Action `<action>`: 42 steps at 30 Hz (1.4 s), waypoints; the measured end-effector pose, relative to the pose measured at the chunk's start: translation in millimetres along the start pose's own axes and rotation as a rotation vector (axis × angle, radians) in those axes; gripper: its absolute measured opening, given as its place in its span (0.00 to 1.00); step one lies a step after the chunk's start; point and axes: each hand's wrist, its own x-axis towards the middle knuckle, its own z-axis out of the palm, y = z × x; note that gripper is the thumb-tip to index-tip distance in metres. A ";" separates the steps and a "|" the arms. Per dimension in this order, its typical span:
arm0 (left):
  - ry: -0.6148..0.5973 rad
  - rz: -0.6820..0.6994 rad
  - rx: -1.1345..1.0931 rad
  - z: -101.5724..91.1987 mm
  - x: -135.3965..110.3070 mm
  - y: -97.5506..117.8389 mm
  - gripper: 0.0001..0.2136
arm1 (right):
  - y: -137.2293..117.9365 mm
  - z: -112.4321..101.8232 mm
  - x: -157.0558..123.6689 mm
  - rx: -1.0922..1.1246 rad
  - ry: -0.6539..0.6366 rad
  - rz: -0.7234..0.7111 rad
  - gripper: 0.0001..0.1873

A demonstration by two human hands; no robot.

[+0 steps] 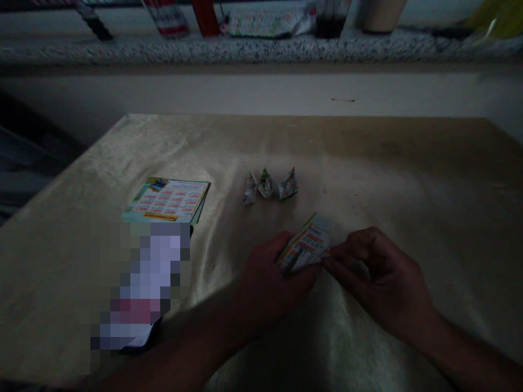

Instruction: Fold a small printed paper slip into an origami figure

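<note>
A folded piece of printed paper [308, 246] is held above the table, low and right of the middle. My left hand [278, 272] grips it from the left, thumb and fingers closed around its lower edge. With thumb and forefinger, my right hand [379, 272] pinches its lower right corner. Beyond my hands, several small folded paper shapes [288, 185] with pointed tips stand in a row on the table. To the left lies a small stack of printed cards or leaflets [171, 200].
A phone [151, 288] with a blurred-out screen lies left of my forearm, below the leaflets. The table [368, 147] has a shiny, creased cover. Behind it, a speckled stone sill [253, 51] carries a red object [205, 17], a plastic packet [269, 23] and a dark-filled glass [330, 22].
</note>
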 end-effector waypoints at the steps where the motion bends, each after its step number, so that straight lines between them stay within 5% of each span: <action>1: 0.014 0.024 0.022 0.8 0.5 0.3 0.11 | 0.7 0.2 -0.8 -0.027 -0.019 -0.009 0.10; 8: 0.163 0.065 0.035 -7.3 7.5 7.4 0.16 | -2.5 -1.9 -8.8 -0.270 0.100 -0.204 0.14; 18: 0.356 0.123 -0.040 -29.7 14.5 11.0 0.12 | -6.3 -14.0 -5.8 -0.054 0.289 -0.119 0.24; 23: 0.231 0.181 -0.087 -25.0 9.4 9.6 0.08 | -6.6 -10.8 -1.2 0.010 0.229 -0.113 0.21; 32: -0.096 0.056 -0.065 -12.6 0.0 3.5 0.25 | -4.7 -8.9 6.0 0.001 0.202 -0.173 0.13; 37: 0.014 0.470 0.387 -27.6 -6.6 7.1 0.37 | 1.1 -13.8 8.5 -0.006 0.082 -0.111 0.15; 42: -0.178 0.684 0.818 -40.0 -4.3 14.1 0.35 | 7.0 -23.0 13.0 -0.135 -0.148 -0.073 0.13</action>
